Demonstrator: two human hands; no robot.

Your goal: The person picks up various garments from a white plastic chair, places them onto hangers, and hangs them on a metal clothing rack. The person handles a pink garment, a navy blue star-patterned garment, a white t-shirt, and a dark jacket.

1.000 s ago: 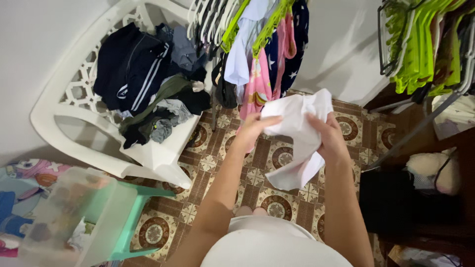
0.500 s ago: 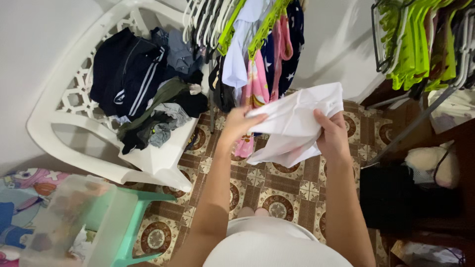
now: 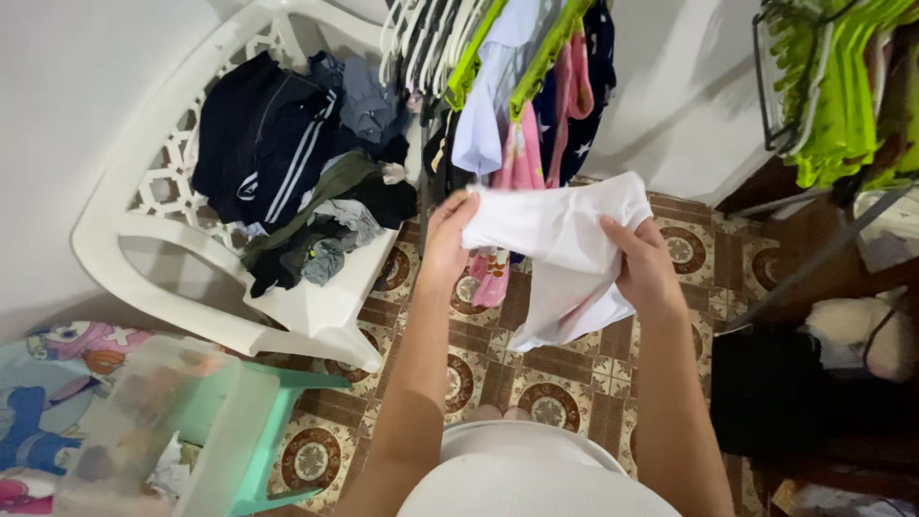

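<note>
The patterned tile floor [image 3: 536,369] fills the lower middle, brown and cream medallions under the person's own feet. On the left stands a white plastic chair [image 3: 144,249] piled with a heap of dark clothes [image 3: 297,163], one piece with white stripes. Overhead hangs a rail of hangers carrying hung garments [image 3: 522,105], pale blue, pink and star-printed navy, with a second rack of bright green hangers [image 3: 842,86] at the upper right. At the lower left a clear plastic tub [image 3: 144,421] sits on a green stool [image 3: 278,421].

The white garment [image 3: 565,249] is held up in front of the body, above the floor and just before the hanging clothes, part of it stretched flat between the two hands and the rest drooping below the right one. To handle it well, I judge the top edge should be kept taut and level, the loose lower part shaken free so the cloth falls without twists, and the hold kept near the corners.

The left hand [image 3: 447,239] pinches the cloth's left edge, fingers closed on it. The right hand [image 3: 643,268] grips the right side, thumb on top, fingers curled shut around the fabric
</note>
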